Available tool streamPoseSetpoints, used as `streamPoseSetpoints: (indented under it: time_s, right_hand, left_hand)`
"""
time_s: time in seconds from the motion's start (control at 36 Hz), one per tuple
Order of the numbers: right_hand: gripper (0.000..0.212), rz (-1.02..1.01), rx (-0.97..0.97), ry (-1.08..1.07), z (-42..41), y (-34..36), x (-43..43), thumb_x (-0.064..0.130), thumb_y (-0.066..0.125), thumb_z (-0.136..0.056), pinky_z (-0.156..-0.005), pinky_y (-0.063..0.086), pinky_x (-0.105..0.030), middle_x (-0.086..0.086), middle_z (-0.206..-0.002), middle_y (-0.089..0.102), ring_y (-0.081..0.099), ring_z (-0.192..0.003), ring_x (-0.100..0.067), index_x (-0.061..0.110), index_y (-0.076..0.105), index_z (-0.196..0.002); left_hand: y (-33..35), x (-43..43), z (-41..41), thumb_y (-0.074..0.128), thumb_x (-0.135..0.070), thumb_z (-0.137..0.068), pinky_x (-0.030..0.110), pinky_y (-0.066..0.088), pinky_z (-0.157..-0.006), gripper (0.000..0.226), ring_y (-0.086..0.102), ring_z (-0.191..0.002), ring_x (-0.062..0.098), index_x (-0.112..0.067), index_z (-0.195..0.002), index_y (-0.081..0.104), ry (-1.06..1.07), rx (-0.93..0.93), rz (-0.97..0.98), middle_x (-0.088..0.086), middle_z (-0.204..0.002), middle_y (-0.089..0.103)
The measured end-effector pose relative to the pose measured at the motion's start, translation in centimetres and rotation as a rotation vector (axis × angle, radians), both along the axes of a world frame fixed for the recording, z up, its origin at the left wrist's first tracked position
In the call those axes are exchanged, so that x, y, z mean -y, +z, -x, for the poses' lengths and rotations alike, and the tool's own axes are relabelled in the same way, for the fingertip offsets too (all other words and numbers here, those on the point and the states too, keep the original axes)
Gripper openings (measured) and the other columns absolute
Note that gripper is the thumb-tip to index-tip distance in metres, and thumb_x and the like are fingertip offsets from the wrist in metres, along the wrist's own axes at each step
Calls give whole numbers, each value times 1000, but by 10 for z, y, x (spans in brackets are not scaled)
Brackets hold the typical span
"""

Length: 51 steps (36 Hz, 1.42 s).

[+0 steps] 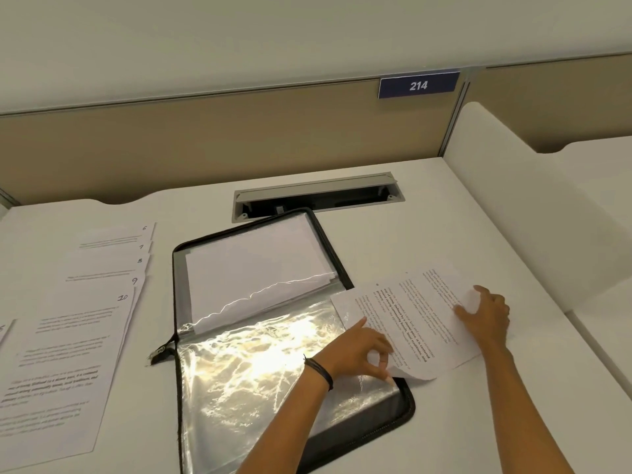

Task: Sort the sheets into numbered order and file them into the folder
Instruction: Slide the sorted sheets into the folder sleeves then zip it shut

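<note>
Pinching the near edge of the printed sheet (410, 319) between thumb and forefinger of the left hand (359, 354), with a dark wristband (319, 372) at the wrist. Gripping the far right edge of the same sheet with the right hand (485, 313), thumb laid on the printed face, fingers bent at the edge. Both hands clamped on the sheet, neither free

Sheet position: turned sideways on the white desk (444, 213), just right of the folder (260, 336), left part overlapping the folder's right border, near corner curled downward past the left fingers

Folder position: opened flat at mid-desk, black zipped border all round, zip pull (159, 352) at the left end of the fold. Upper half holding filed pages (253, 268) behind clear plastic. Lower half showing a glossy clear sleeve with strong glare

Unfiled pile (68, 336): fanned out on the desk left of the folder, apart from it, handwritten 6, 7, 8, 9 and 10 at the upper right corners, 10 lying on top and nearest. One more page cut off at the left edge of view, number not readable

Behind the folder: open cable slot (318, 196) in the desk, folder's far corner just meeting its front lip. Above, blue label (419, 85) reading 214 on the tan partition (205, 145)
</note>
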State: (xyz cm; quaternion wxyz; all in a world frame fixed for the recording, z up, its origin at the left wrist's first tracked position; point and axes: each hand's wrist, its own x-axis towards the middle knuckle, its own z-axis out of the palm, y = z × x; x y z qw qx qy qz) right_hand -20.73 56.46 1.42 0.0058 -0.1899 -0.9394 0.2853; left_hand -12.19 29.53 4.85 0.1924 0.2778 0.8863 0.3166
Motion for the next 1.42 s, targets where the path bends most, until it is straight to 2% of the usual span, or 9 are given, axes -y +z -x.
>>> streamPoseSetpoints:
  time_s: [0.08,0.22,0.36,0.53,0.83,0.97,1.11,1.19,1.42]
  right_hand:
    - [61,39,-12,-19,2,-1,3,15,73,-79,-100,34,-49,-27,-129,45,39,-122,-43,7,47,-134]
    - [48,73,-88,-59,4,-4,6,3,67,-81,-95,38,-48,-27,-118,56,47,-113,-43,2,53,-127]
    - [31,167,-131,-113,7,-4,9,-3,59,-85,-94,42,-45,-27,-115,61,56,-108,-41,-6,60,-116]
    - [23,265,-218,-206,8,3,15,0,56,-90,-93,45,-43,-25,-114,63,58,-107,-40,-9,64,-110]
    - [23,380,-346,-277,21,27,22,2,57,-91,-89,45,-34,-25,-113,63,59,-105,-38,-8,63,-111]
    - [20,363,-340,-233,25,32,21,2,57,-90,-87,48,-38,-24,-107,66,61,-100,-38,-8,65,-106]
    - [18,335,-311,-193,27,34,17,4,58,-90,-84,51,-45,-23,-102,67,63,-93,-39,-6,66,-102]
    - [18,324,-304,-170,27,35,16,2,58,-90,-83,50,-40,-24,-101,67,63,-93,-38,-7,66,-102]
    - [45,93,-254,170,18,16,16,-3,62,-85,-106,35,-47,-25,-134,47,44,-124,-41,-3,51,-129]
  left_hand:
    - [2,2,1,72,-39,-82,39,9,-117,28,57,-94,15,-12,-81,65,9,-53,75,3,-97,68]
    - [6,2,2,64,-38,-88,31,23,-104,28,52,-80,14,-11,-95,67,79,-138,144,5,-90,67]
    - [12,3,3,63,-35,-90,26,16,-104,26,59,-89,18,-15,-105,65,101,-127,146,4,-97,67]
    - [15,1,5,64,-40,-88,25,23,-83,31,57,-88,19,-15,-108,66,39,-126,202,3,-97,68]
    - [21,-2,7,57,-22,-91,31,34,-90,12,59,-87,19,-13,-98,59,34,-112,129,2,-98,68]
    - [21,-9,5,62,-25,-90,30,32,-91,15,59,-84,18,-11,-95,63,-8,-101,127,4,-94,67]
    - [23,-16,5,60,-8,-87,28,35,-86,22,59,-89,23,-12,-109,62,-33,-87,105,7,-105,65]
    - [24,-19,4,56,0,-85,28,39,-86,25,59,-90,22,-10,-106,67,-34,-68,110,7,-108,66]
    - [22,-19,4,55,-2,-87,26,41,-86,23,61,-93,23,-6,-100,73,9,-15,126,10,-106,70]
